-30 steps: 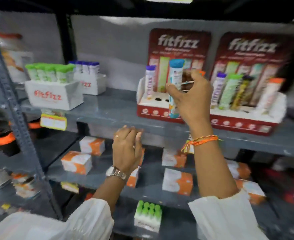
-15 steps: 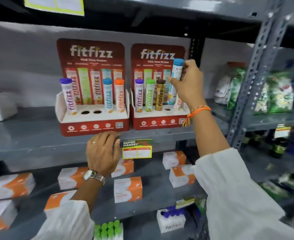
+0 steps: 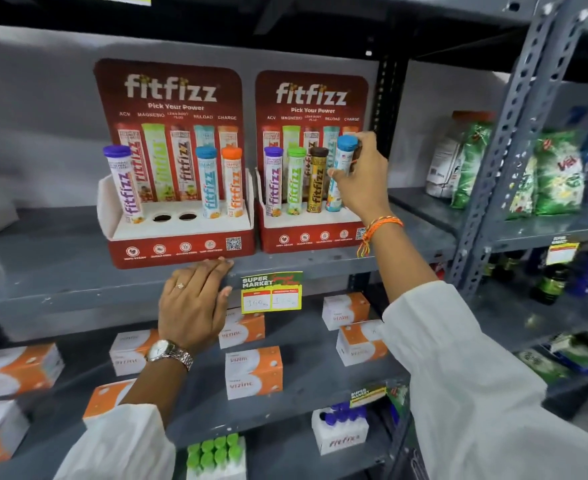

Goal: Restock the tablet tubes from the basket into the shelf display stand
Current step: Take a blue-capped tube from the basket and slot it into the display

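1 blue-capped tube [image 3: 341, 171] is pinched by the right hand [image 3: 363, 181] fingers at the 4th slot of the right display stand [image 3: 311, 233], centre-right of frame. It should be kept upright and pressed straight down. The left hand [image 3: 192, 306] rests open-fingered on the shelf edge [image 3: 78, 296].

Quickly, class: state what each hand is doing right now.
Left hand: open, flat on the grey metal shelf edge.
Right hand: closed on the blue-capped tablet tube.
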The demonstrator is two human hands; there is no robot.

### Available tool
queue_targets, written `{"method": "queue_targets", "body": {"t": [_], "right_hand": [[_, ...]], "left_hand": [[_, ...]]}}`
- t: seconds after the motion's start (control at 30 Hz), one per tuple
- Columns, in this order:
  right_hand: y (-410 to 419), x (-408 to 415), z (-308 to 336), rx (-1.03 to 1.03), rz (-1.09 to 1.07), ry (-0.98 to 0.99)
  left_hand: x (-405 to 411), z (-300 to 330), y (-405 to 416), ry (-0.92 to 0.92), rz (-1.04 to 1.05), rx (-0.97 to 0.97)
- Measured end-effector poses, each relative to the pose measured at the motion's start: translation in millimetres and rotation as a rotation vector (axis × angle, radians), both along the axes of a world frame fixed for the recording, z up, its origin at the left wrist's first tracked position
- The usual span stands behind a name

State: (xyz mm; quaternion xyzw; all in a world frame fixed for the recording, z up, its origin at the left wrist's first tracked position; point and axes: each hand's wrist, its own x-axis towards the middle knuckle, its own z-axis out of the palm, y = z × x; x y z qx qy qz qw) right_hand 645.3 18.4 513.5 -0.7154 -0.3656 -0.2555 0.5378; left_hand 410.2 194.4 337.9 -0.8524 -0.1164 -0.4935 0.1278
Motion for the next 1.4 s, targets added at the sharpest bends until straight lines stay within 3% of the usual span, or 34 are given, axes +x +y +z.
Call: {"method": "queue_targets", "body": {"t": [0.33,0.8,1.1,1.4], "right_hand": [[6.0,2.8,16.5,-0.081,-0.149,-0.053],[-5.9,12.5,58.1,-0.537,-0.150,-0.158],[-3.0,24.0,63.0,-0.436,-0.061,-0.147],[5.0,31.3,50.5,-0.505,-0.053,-0.088]], "left_hand": [[-1.2,1.3,-5.2,0.001,-0.014,-0.069],[-1.9,1.7,-6.6,0.010,-0.002,-0.095],[-1.6,2.0,-8.2,0.004,-0.011,-0.131],[-2.6,3.0,-10.0,0.005,-0.014,-0.140]]}}
